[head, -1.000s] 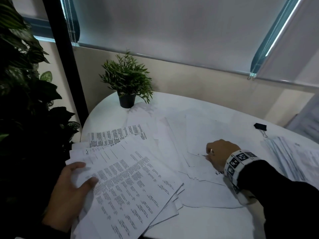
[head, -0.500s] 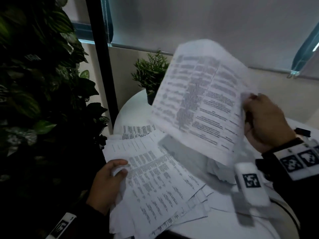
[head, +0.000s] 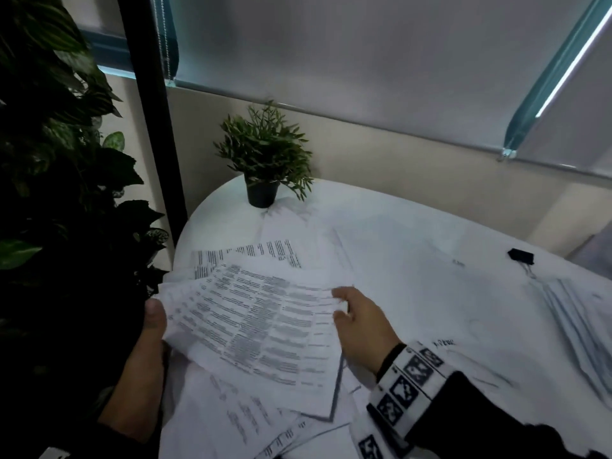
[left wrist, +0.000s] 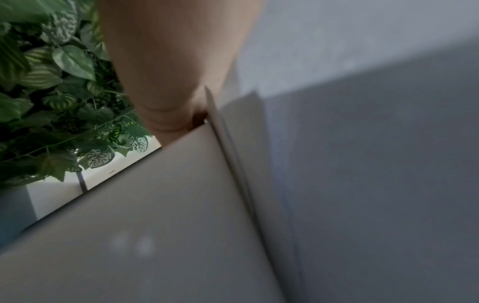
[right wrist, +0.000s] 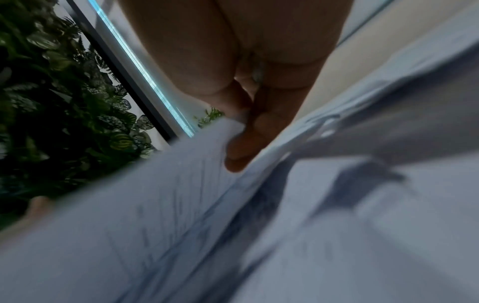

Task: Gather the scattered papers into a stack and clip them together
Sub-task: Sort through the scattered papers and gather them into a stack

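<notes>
Both hands' grip pinches the printed sheet (head: 261,323); only the head view shows the binder clip (head: 520,256).

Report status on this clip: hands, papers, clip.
Left hand grips the gathered papers; right hand pinches the top sheet's edge. Loose sheets remain on the table. Binder clip untouched, far right.

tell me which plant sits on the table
The small potted plant in the black pot; the big leafy one stands off the table, left.
</notes>
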`<state>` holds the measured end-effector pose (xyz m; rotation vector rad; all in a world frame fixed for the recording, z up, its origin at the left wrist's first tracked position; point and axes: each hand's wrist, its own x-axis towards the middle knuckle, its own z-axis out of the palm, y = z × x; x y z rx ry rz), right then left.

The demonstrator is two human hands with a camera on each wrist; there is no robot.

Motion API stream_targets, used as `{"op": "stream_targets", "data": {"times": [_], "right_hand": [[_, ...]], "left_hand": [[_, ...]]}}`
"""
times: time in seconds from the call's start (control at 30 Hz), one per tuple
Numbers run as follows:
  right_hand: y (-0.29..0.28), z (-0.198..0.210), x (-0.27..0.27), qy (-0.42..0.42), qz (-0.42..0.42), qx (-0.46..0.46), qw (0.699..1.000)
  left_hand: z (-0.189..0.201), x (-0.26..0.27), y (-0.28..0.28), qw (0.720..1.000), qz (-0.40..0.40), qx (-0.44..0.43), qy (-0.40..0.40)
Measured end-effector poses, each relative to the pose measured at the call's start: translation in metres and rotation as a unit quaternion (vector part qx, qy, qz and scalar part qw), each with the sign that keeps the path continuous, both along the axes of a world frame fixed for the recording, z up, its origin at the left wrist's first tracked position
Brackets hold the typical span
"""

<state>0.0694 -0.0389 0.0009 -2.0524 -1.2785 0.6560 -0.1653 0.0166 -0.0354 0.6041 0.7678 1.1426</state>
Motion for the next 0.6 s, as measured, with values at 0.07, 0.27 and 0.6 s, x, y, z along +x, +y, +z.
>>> {"op": "stream_targets", "data": {"times": [0.07,0.27,0.6], "right_hand": [[-0.022,0.003,-0.017,0.168,0.042,-0.07,0.982],[-0.022,0.027,0.018,-0.019,0.1,-0.097,0.99],[0.035,0.012,0.063,-0.303,-0.003,-0.259,0.917]], "left_hand": [[0.0,0.003,-0.001,0.999,0.009,-0.019,0.032],[-0.017,-0.002,0.006,0.953,0.065,0.049,0.291],[-0.008,0.001,0.002,0.904,0.129,0.068,0.401]]}}
